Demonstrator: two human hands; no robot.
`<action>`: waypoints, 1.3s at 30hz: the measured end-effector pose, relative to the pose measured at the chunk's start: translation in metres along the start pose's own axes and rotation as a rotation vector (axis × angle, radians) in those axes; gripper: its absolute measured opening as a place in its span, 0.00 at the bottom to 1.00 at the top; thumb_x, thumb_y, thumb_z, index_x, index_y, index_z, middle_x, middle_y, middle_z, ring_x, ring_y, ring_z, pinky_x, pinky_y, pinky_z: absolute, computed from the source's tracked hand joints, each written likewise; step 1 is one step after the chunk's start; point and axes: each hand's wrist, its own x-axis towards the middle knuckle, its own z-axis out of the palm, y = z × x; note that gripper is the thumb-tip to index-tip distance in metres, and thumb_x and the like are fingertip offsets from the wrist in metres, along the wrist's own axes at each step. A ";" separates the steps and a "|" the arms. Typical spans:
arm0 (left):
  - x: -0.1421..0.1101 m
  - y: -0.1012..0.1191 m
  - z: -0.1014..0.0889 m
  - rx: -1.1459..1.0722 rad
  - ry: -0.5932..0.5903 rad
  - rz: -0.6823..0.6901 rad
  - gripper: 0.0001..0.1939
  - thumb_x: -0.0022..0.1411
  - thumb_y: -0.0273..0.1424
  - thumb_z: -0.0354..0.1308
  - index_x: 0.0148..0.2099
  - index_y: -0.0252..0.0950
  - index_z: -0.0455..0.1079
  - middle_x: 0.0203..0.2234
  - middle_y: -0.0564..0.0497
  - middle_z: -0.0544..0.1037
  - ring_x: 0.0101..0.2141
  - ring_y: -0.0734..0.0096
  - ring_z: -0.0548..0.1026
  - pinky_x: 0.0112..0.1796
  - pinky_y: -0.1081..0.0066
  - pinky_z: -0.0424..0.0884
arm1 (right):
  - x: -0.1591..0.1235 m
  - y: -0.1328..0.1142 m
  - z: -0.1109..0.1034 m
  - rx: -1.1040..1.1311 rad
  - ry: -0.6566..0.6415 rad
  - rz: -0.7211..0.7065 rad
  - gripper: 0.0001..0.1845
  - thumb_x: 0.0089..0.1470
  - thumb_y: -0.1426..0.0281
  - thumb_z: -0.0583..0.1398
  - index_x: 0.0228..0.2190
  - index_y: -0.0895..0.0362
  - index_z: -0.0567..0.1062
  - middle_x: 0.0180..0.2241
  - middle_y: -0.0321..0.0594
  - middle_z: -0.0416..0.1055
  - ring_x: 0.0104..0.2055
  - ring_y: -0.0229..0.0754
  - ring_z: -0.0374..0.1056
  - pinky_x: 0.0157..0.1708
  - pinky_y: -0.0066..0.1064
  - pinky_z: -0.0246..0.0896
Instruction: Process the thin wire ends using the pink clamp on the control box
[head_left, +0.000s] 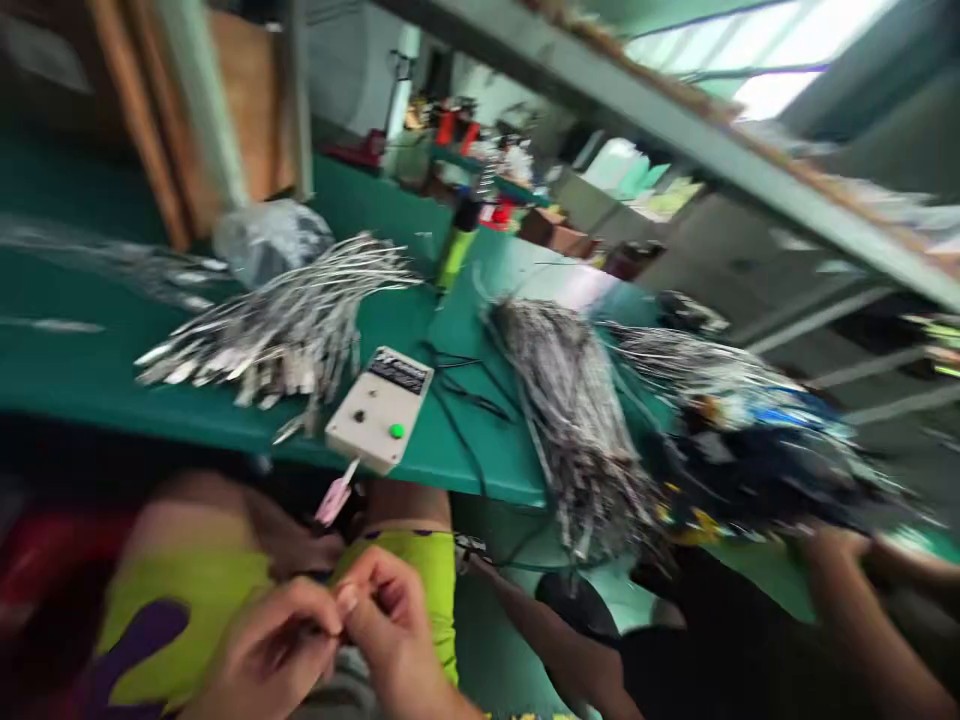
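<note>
While both hands pinched something thin between the fingertips over the lap, blur hid what it was, probably a thin wire. Left hand and right hand were closed fingertip to fingertip; its axis couldn't be told. Progress: unclear. Big wire bundles lay on the green worktop, pointing left-right, beside a beige tester box. Another person's arm reached in at right.

Matt green tabletop, glossy silvery metal-tipped cables, smooth cream plastic box, lime cloth shorts.
</note>
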 end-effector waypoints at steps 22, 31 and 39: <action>-0.018 -0.001 -0.010 0.168 0.192 0.235 0.12 0.83 0.40 0.63 0.45 0.40 0.79 0.22 0.50 0.86 0.19 0.71 0.78 0.23 0.73 0.67 | 0.021 0.031 -0.003 0.155 -0.175 0.351 0.21 0.63 0.51 0.75 0.28 0.53 0.81 0.16 0.24 0.56 0.16 0.30 0.38 0.18 0.26 0.54; -0.024 -0.004 -0.010 0.227 0.307 0.342 0.09 0.82 0.38 0.64 0.46 0.41 0.77 0.22 0.52 0.84 0.18 0.73 0.77 0.23 0.75 0.70 | 0.023 0.034 0.001 -0.008 -0.167 0.241 0.21 0.63 0.50 0.75 0.31 0.54 0.86 0.18 0.31 0.69 0.19 0.36 0.62 0.22 0.27 0.66; -0.024 0.000 -0.007 0.266 0.511 0.213 0.05 0.76 0.26 0.67 0.47 0.42 0.75 0.29 0.54 0.85 0.25 0.74 0.83 0.29 0.81 0.77 | 0.014 0.024 -0.008 -0.237 -0.026 0.004 0.11 0.64 0.57 0.77 0.43 0.49 0.92 0.25 0.33 0.74 0.28 0.36 0.69 0.32 0.25 0.72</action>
